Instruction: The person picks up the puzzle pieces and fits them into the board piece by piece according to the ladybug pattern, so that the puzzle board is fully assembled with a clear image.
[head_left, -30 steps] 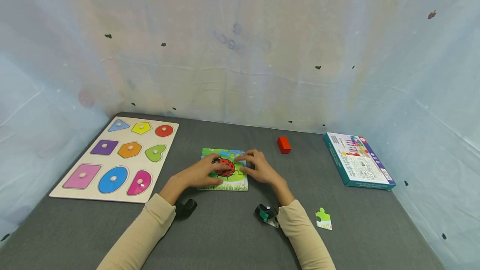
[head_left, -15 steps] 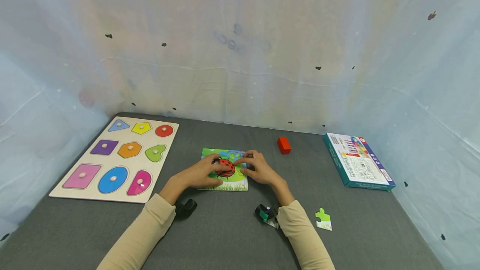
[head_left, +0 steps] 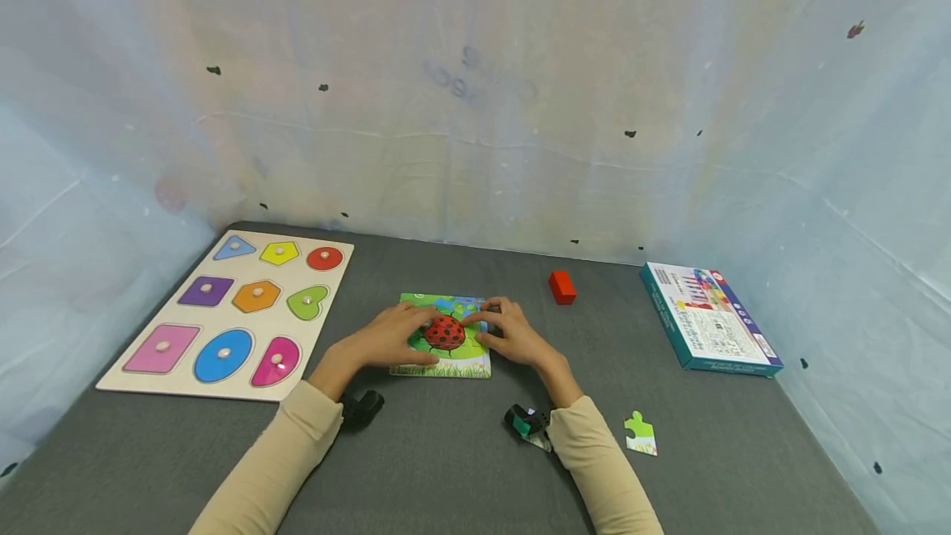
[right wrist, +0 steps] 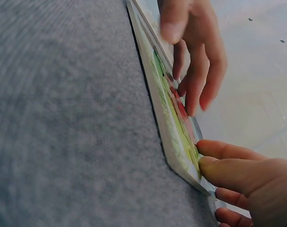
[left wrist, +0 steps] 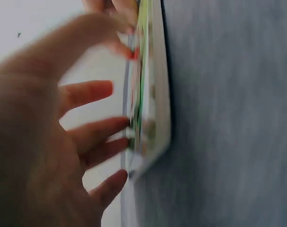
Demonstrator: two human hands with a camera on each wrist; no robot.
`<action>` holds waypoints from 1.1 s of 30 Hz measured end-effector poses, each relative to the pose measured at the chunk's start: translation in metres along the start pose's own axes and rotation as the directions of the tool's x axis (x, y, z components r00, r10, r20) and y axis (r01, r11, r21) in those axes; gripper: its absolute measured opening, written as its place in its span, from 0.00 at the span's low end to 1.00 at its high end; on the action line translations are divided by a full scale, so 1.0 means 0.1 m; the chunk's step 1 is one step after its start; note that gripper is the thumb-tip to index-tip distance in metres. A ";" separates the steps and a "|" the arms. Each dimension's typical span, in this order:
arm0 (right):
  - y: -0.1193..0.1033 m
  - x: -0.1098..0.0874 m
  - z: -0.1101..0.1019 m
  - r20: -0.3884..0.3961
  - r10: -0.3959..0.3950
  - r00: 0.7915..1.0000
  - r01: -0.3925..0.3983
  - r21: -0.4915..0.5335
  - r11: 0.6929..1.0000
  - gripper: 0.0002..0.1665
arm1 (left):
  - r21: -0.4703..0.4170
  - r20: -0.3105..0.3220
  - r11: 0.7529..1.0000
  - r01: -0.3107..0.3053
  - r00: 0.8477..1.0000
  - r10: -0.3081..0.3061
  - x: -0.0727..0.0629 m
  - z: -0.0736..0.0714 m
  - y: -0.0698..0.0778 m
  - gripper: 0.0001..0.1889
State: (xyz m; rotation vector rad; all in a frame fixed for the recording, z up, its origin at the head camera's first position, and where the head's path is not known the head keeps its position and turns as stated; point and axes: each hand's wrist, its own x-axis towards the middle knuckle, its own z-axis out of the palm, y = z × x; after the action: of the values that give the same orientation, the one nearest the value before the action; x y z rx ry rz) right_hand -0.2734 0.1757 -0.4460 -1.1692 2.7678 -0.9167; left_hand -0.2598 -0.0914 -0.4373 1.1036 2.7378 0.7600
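Observation:
A ladybug jigsaw puzzle [head_left: 464, 369] in a flat tray lies at the middle of the table. Over its left part spreads my left hand [head_left: 390, 337], fingers apart, with nothing gripped; in the left wrist view its fingertips [left wrist: 122, 124] come right up to the puzzle face. My right hand [head_left: 518, 338] is at the puzzle's right side. Its index finger and thumb touch the surface beside the red ladybug [head_left: 446, 333], their tips close together in the right wrist view. A loose green-and-white puzzle piece [head_left: 641, 434] lies right of my right forearm.
A wooden shape board [head_left: 223, 304] with knobbed pieces lies at left. A red block [head_left: 562, 287] stands behind my right hand, and a teal-edged box [head_left: 709, 320] lies at far right. Another puzzle piece [head_left: 540, 442] is partly hidden beneath the right wrist camera [head_left: 522, 422].
My left hand has drawn back a little to the left, uncovering more of the ladybug. The right index finger has come down slightly onto the puzzle; the right arm stays nearly still.

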 end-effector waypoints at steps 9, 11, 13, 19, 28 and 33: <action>-0.01 -0.01 0.00 0.001 0.004 1.000 -0.004 -0.005 1.000 0.16 | -0.108 0.018 0.994 -0.020 1.000 0.022 -0.08 -0.13 -0.16 0.24; -0.01 -0.01 0.01 -0.001 0.000 1.000 0.000 -0.013 1.000 0.16 | -0.086 0.012 0.995 -0.057 0.998 0.058 -0.08 -0.13 -0.18 0.18; -0.01 -0.01 0.01 0.000 0.004 1.000 -0.004 -0.015 1.000 0.16 | -0.065 -0.002 0.995 -0.070 0.998 0.070 -0.09 -0.14 -0.18 0.16; -0.02 -0.02 0.00 0.012 0.042 0.999 -0.042 -0.012 0.999 0.16 | -0.089 0.041 0.996 0.008 0.999 -0.004 -0.14 -0.17 -0.17 0.31; -0.04 -0.02 -0.03 0.030 0.019 0.999 -0.018 -0.036 0.999 0.19 | -0.101 0.095 0.995 0.013 0.995 -0.003 -0.15 -0.18 -0.23 0.39; -0.07 -0.11 -0.17 0.082 -0.056 0.995 0.056 0.003 0.998 0.31 | -0.097 0.101 0.995 0.010 0.995 0.000 -0.14 -0.16 -0.24 0.39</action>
State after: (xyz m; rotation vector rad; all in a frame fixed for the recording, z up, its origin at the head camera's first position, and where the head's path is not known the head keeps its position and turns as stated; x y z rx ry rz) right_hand -0.2643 0.1878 -0.4302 -1.2604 2.6835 -0.8527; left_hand -0.2694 -0.1220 -0.4366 1.0840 2.5908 0.8045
